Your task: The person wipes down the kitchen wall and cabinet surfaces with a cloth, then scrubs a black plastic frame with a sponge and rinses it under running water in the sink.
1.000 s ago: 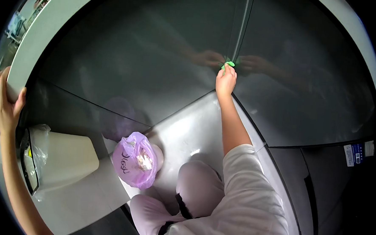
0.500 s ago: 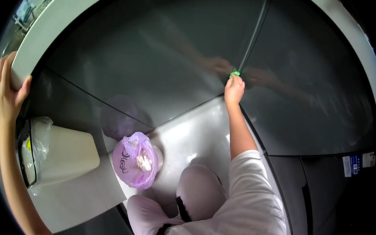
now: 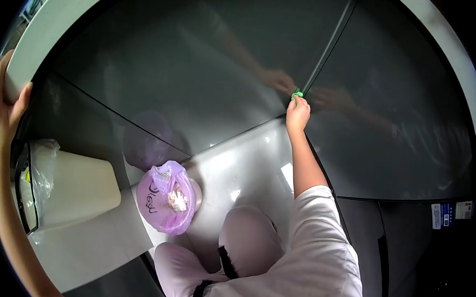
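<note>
The small green cloth [image 3: 298, 94] sits just past the right hand [image 3: 298, 115] toward 12 o'clock, touching its fingertips, against the glossy dark panels [image 3: 198, 92] where a pale strip [image 3: 331, 42] comes down from 1 o'clock. The right hand holds the cloth in a narrow pinch. The left hand [image 3: 3, 109] is well apart from the cloth, at 9 o'clock of it, curled round the edge of the pale counter [image 3: 56, 23]. Reflections [image 3: 276, 79] of an arm flank the cloth. From the cloth, the purple bag [image 3: 151, 203], with white scraps [image 3: 177, 201] inside, lies between 7 and 8 o'clock; the cream bin [image 3: 85, 191] is farther out at 8 o'clock, near the left forearm [image 3: 6, 206]. The 2 knees [image 3: 249, 238] are at 7 o'clock, and labels [image 3: 446, 215] show at 4 o'clock
</note>
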A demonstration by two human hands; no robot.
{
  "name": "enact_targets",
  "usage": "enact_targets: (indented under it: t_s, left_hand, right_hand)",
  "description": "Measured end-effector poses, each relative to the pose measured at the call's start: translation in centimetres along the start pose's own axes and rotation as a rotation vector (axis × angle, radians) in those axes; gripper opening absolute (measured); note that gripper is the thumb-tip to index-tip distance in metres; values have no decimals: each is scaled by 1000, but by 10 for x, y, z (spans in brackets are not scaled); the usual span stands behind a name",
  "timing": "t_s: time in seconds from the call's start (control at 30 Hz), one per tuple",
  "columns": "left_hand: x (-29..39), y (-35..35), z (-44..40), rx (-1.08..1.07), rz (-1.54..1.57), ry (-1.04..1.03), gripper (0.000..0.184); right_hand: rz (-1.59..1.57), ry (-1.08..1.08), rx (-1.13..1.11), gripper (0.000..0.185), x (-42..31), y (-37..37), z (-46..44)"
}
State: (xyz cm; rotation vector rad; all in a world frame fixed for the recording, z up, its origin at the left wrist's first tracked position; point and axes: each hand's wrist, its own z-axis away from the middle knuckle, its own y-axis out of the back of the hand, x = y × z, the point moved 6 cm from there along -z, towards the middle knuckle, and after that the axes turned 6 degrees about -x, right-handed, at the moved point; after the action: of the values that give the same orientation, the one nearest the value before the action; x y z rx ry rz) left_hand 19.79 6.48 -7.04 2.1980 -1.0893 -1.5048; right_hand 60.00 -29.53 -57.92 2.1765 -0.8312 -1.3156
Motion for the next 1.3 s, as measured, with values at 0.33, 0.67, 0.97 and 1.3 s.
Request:
enact_targets:
  t_s: [0.33, 0.67, 0.97, 1.3]
  left_hand:
    - [34, 24, -25, 176, -207, -142, 68]
    - [-34, -24, 28, 76, -79, 129, 70]
    - [-3, -3, 6, 21, -18, -13, 61]
    - [-29, -19, 16, -72, 121, -17, 57]
  right_hand:
    - [-196, -15, 191, 20, -18, 14, -3]
    - [-323, -22, 240, 18, -24, 19, -9]
    - [-503, 178, 557, 35, -122, 118, -53]
    - [-533, -31, 500, 50, -84, 20, -24]
